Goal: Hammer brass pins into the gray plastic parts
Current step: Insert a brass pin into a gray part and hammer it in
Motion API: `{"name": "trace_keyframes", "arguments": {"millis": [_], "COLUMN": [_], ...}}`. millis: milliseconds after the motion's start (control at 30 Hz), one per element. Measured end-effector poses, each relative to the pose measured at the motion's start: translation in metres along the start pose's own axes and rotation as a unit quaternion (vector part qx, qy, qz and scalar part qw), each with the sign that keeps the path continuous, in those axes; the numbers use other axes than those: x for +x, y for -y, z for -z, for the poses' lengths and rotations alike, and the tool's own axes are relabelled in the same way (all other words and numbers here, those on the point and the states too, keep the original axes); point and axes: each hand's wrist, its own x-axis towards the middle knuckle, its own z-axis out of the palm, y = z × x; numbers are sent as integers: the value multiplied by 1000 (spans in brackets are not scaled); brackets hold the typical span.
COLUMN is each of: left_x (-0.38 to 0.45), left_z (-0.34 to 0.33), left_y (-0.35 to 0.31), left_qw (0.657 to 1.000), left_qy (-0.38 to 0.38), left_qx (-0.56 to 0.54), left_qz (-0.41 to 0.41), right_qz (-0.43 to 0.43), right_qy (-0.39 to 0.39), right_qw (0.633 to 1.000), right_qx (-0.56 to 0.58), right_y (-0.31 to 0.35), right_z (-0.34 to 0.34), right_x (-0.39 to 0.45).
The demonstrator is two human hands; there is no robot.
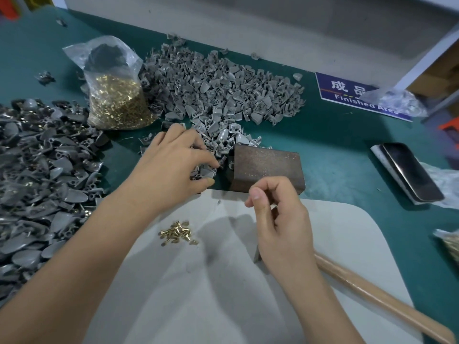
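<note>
A large heap of gray plastic parts (218, 95) lies at the back of the green table. My left hand (171, 167) reaches into its near edge, thumb and fingers curled round a gray part (206, 173) beside a rusty brown metal block (265, 170). My right hand (280, 219) hovers in front of the block with fingers curled and thumb against the index finger; I cannot see whether it pinches anything. A small cluster of loose brass pins (177, 233) lies on the white board (223, 294). The hammer's wooden handle (385, 301) lies under my right wrist, its head mostly hidden.
A clear bag of brass pins (116, 103) stands at the back left. A second heap of darker gray parts (44, 175) fills the left side. A phone (409, 172) lies at the right, near a blue sign (347, 95). Another bag (449, 244) sits at the right edge.
</note>
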Motion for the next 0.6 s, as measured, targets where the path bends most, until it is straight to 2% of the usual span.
{"name": "trace_keyframes", "arguments": {"millis": [133, 400, 500, 600], "left_x": [1, 0, 3, 4], "left_z": [1, 3, 3, 2], "left_y": [-1, -5, -6, -16], "left_qw": [999, 999, 987, 952], "left_qy": [31, -22, -69, -125], "left_qx": [6, -31, -145, -277], "left_qz": [3, -5, 5, 39], "right_qz": [-3, 8, 12, -38], "right_qy": [5, -16, -73, -112], "right_qw": [1000, 1000, 995, 980], "right_qx": [-7, 18, 73, 162], "right_y": [-2, 0, 3, 4], "right_z": [0, 0, 3, 9], "right_x": [0, 0, 1, 4]}}
